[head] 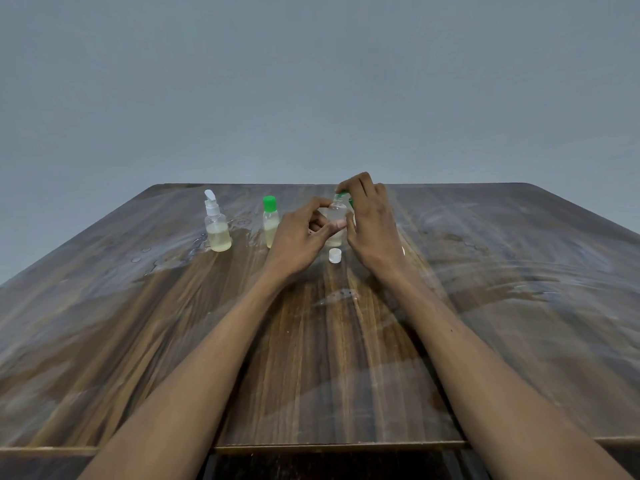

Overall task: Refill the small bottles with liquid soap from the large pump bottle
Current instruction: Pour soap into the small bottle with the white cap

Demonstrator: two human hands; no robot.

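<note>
Bottle in hand: small clear bottle (336, 216), upright near the far edge of the tabletop (346, 358), a little right of the middle; a shallow layer of pale soap shows at its base.
Left hand (300, 237): fingers and thumb curled round the bottle's body, pinching it steady.
Right hand (367, 220): fingertips pinching a green cap (343, 193) just at the bottle's neck; whether the cap is threaded on or lifted off I cannot tell.
Step, as I judge it: working the cap at the neck of this bottle, either opening it for filling or closing it after.
Doing it well: keep the bottle vertical and pressed to the wood, turn only the cap, squeeze the body lightly so no soap is forced up through the neck.
Pump bottle (217, 225): stands toward the far left corner, well apart from both hands, about a third full of yellowish soap.
Second small bottle (270, 221): green cap on, just beside the left hand, between it and the pump bottle; easily knocked by the left knuckles.
White cap (335, 255): loose on the wood just on the near side of the held bottle, between the wrists.
Surface: wet smears and droplets around the bottles, so anything set down may slide.
</note>
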